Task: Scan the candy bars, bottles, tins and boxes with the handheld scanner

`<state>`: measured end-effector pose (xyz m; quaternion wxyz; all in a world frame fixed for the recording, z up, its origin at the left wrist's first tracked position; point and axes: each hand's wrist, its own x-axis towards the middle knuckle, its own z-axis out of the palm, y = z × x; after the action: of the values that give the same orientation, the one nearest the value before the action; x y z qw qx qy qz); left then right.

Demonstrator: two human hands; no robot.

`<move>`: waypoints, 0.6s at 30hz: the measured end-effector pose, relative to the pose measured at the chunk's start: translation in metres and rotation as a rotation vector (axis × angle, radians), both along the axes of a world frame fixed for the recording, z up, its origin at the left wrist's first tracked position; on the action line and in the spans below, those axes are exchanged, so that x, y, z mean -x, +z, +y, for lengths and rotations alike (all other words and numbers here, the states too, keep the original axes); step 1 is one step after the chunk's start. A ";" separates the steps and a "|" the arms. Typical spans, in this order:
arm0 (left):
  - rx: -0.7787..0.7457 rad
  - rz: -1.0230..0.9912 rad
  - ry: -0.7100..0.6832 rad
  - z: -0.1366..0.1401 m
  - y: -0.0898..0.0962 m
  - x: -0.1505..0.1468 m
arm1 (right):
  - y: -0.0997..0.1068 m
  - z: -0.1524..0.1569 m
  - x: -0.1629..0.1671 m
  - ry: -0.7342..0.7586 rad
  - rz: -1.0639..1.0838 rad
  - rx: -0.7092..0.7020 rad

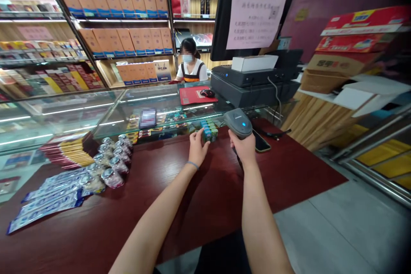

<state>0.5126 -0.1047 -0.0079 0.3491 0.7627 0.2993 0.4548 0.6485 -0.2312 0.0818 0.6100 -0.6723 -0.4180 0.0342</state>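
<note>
My right hand (243,145) is wrapped around the handle of a grey barcode scanner (238,122) with a blue light on top. It is raised over the dark red tabletop (221,180). Beside it, my left hand (198,147) reaches to a cluster of small green and blue cylindrical containers (210,129). Its thumb and fingers are apart at the cluster's near left side; whether they touch a container I cannot tell. A phone (261,142) lies partly behind the right hand.
Several lidded jars (112,177), blue-white packets (48,205) and stacked maroon-yellow packs (69,150) lie to the left. Behind stand a glass display counter (109,107), a mouse (207,93), a monitor (221,30) and a masked person (192,68). Boxes (349,51) pile up at right.
</note>
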 end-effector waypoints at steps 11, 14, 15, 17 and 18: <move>-0.087 0.082 0.000 0.002 -0.009 -0.012 | 0.000 -0.001 0.000 -0.020 0.175 -0.084; -0.073 0.066 -0.014 -0.002 -0.006 -0.012 | -0.001 0.000 0.001 -0.002 0.182 -0.086; -0.058 0.050 -0.010 -0.003 -0.004 -0.012 | -0.001 0.000 0.002 0.007 0.178 -0.083; 0.002 -0.009 0.015 -0.006 0.000 -0.007 | 0.000 0.002 0.004 0.024 0.166 -0.076; 0.045 -0.054 0.031 -0.006 0.003 -0.002 | 0.001 0.002 0.006 0.029 0.158 -0.073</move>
<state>0.5144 -0.1110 -0.0051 0.3672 0.7373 0.3118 0.4736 0.6428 -0.2291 0.0827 0.6647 -0.6385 -0.3794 0.0806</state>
